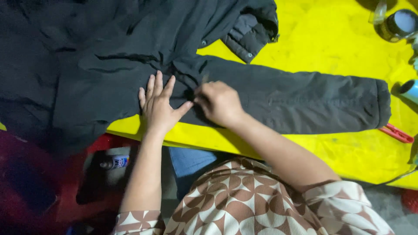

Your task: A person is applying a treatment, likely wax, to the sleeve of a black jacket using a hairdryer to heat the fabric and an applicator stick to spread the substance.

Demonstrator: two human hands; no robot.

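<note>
A black padded jacket (pixel 130 56) is spread over a yellow table (pixel 331 48), its one sleeve (pixel 296 102) laid out straight towards the right and its body bunched at the left, partly hanging over the table's near edge. The left hand (pixel 159 104) is pressed flat on the fabric near the armpit, fingers spread wide. The right hand (pixel 219 102) is curled narrow, its fingertips pinching the cloth at a spot just beside the left thumb; whether anything small is held there cannot be told. The work at this spot is judged to be in hand rather than finished, and the rest of the jacket lies unsmoothed.

On the table's far right, a round tin (pixel 399 24) and a light blue cylinder (pixel 410 90) are seen, with a red tool handle (pixel 396 133) near the cuff. Below the table edge, a red stool (pixel 102 143) and a small spray can (pixel 114 162) are visible in dim light.
</note>
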